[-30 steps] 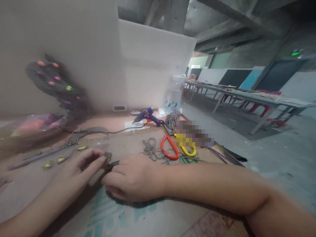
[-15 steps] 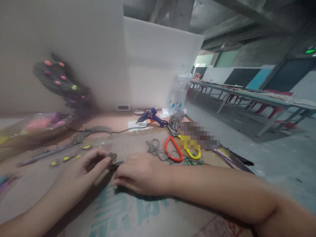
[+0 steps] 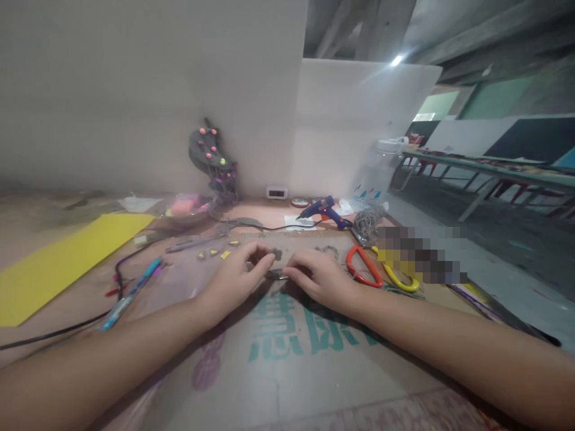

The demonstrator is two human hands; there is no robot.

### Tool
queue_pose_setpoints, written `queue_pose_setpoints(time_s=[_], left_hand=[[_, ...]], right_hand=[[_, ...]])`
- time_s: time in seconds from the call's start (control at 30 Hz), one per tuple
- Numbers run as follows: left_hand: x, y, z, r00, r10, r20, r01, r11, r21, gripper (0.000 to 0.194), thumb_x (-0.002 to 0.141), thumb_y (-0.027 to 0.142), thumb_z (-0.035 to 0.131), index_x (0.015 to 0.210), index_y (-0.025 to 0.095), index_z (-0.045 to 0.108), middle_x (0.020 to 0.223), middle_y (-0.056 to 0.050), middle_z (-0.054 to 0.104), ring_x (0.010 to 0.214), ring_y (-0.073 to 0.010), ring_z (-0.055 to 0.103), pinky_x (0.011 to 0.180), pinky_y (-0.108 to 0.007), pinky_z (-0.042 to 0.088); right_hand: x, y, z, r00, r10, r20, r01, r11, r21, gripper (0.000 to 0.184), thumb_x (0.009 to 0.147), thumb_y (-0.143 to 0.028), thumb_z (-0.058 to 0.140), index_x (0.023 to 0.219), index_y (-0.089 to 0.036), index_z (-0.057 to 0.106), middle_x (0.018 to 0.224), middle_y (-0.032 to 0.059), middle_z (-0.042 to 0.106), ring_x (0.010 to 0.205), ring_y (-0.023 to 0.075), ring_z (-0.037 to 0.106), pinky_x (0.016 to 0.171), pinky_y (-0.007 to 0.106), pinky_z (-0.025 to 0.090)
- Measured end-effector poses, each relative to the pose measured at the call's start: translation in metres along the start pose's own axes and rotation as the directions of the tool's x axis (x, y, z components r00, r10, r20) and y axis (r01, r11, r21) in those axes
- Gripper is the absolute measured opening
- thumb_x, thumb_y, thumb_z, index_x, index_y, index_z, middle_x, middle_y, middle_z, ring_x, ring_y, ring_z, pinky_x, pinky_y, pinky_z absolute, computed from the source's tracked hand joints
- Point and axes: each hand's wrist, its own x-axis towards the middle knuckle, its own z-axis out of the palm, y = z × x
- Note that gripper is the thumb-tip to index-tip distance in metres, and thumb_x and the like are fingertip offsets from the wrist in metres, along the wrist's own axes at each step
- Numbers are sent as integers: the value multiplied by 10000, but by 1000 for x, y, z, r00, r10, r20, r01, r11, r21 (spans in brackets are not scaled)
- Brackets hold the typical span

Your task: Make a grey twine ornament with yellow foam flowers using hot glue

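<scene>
My left hand [image 3: 240,272] pinches a small grey-brown lump [image 3: 277,254] between thumb and fingertips, above the cardboard [image 3: 287,383] with green printed characters. Close beside it, my right hand [image 3: 321,275] is closed on a thin, dark metal tool [image 3: 277,275]. Its tip points left, just under the lump; the fingers hide its other end, so its kind cannot be told. Beyond my left hand lie several small yellow-and-dark pieces [image 3: 214,252].
A blue glue gun [image 3: 324,211] rests on white paper behind the hands. Grey yarn [image 3: 369,221], a red loop handle [image 3: 363,266] and a yellow one [image 3: 399,278] lie right. Left are a yellow sheet [image 3: 76,263] and a blue pen [image 3: 132,293]. A dark figure with coloured dots [image 3: 213,158] stands behind.
My view has swung left, so the scene sits further right and the yellow sheet and pen have come into view. Both hands keep their hold, close together.
</scene>
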Motion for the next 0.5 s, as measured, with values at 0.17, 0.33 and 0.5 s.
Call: queue_pose_setpoints(time_s=[0.17,0.33,0.5], left_hand=[[-1,2,-1,1000,29,1,-29,1000,12,231,908,340,458,901,163,607,868,-27,645,821,-173,584,760,-294,443],[-2,3,-2,998,50,46,-50,999,-1,221,893,345,485,877,182,635,839,-14,666,803,-176,602,739,-276,457],[-1,4,-1,996,37,81,-39,999,25,236,863,377,511,819,196,657,773,-7,679,736,-181,610,687,-270,472]], right_hand=[[5,2,-2,990,134,-43,-126,980,156,185,915,-263,510,950,-164,662,836,41,707,747,147,625,675,254,452],[5,3,2,977,208,-47,-192,954,232,194,858,-296,603,969,-165,694,851,41,735,738,147,651,664,251,478],[4,3,4,980,196,-30,-183,953,242,159,862,-262,592,890,-168,717,807,22,738,712,127,645,660,229,466]])
